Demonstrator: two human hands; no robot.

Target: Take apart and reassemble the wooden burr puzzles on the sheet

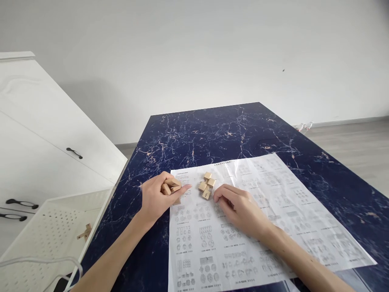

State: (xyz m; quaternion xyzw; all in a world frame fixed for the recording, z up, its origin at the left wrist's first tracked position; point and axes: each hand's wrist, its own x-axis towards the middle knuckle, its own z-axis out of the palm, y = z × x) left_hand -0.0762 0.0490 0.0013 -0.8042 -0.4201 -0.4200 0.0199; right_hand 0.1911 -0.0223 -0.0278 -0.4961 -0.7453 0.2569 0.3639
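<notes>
My left hand [159,194] is closed around several notched wooden puzzle pieces [172,184], its thumb stretched out to the right. Just below the thumb, a bit of light wood [177,201] shows, partly hidden by the hand. Between the hands, a small cluster of pale wooden puzzle blocks [207,185] lies on a large printed sheet [194,227]; the nearest block bears a dark mark. My right hand [235,205] rests on the sheet just right of the cluster. Its fingers are curled, and I see nothing in them.
The sheet, covered in small diagrams, lies creased on a dark blue marbled table [206,138]. At left stand a white cabinet [45,134] with black handles and a perforated white surface [45,227], bearing a wooden piece [85,232] and a white cable [45,259]. A wall rises behind.
</notes>
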